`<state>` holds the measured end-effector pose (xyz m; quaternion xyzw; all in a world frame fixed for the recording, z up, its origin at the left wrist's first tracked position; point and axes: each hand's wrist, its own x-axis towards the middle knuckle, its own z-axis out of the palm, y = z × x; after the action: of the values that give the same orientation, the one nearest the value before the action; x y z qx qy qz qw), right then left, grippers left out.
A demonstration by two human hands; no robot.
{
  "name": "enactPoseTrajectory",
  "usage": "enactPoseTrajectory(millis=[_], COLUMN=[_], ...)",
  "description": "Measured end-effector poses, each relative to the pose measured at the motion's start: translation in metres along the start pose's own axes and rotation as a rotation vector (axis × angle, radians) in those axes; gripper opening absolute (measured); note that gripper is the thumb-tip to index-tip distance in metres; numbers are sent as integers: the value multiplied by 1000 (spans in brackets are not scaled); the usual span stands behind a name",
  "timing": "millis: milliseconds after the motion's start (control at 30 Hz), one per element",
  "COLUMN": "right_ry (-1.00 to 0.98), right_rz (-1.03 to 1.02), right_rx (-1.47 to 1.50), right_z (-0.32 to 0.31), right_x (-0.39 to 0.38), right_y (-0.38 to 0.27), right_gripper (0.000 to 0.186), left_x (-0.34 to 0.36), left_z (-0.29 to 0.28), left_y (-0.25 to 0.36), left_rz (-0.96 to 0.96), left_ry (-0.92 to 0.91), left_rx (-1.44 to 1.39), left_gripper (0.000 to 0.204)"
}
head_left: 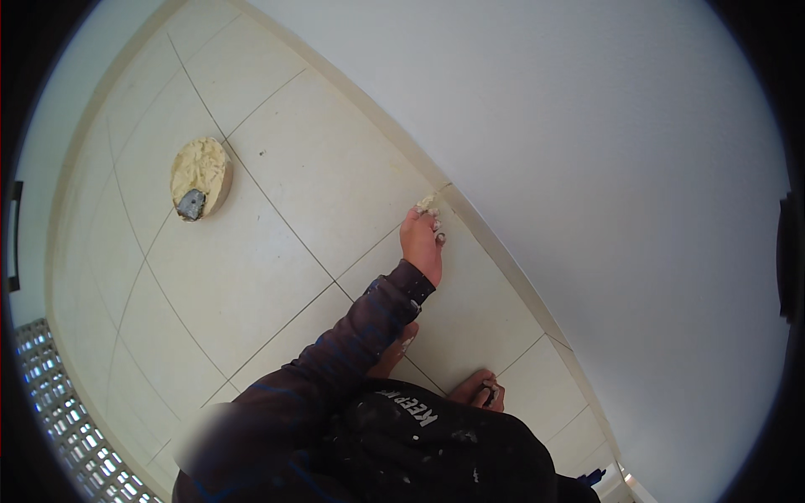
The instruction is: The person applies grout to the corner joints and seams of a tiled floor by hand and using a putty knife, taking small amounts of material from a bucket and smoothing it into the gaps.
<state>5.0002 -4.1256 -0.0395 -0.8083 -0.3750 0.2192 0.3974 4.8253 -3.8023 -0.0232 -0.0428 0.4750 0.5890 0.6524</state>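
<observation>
My left hand (422, 241) reaches down to the foot of the wall, its fingers curled and smeared with pale paste. A lump of cream paste (428, 201) shows at the fingertips, beside the skirting (495, 251). Whatever else the fingers hold is hidden. My right hand cannot be seen. Over on the left, a round tub (225, 186) filled with cream paste (199, 163) stands on the floor. A grey metal scraper blade (191, 204) rests in the paste at the tub's near edge.
Pale floor tiles (277, 277) with dark joints run up to the white wall (620, 210) on the right. Below my arm are bare, paste-spotted feet (480, 390). A blue object (594, 477) shows at the lower right, and a pierced block screen (71, 411) at the lower left.
</observation>
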Motion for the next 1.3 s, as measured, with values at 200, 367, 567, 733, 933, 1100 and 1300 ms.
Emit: enactPoseTrajectory(millis=[200, 367, 567, 733, 933, 1100, 1300], right_ry=[-33, 14, -17, -22, -46, -23, -4], right_rz=[28, -60, 39, 58, 96, 17, 36], right_rx=[-67, -27, -48, -65, -39, -27, -22], right_z=[-9, -10, -18, -27, -26, -7, 2], right_x=[-4, 1, -2, -4, -4, -1, 1], right_y=[-2, 10, 3, 9, 23, 24, 32], right_gripper=[28, 29, 31, 29, 27, 27, 32], left_x=[9, 18, 35, 11, -6, -8, 4], left_z=[-8, -3, -12, 8, 19, 13, -9], left_y=[-14, -29, -31, -21, -3, 15, 21], left_rz=[56, 232, 301, 139, 20, -26, -1], left_ry=[74, 100, 39, 4, -68, -129, -89], left_rx=[396, 524, 808, 613, 478, 306, 258], left_gripper=[23, 23, 38, 32, 25, 22, 22])
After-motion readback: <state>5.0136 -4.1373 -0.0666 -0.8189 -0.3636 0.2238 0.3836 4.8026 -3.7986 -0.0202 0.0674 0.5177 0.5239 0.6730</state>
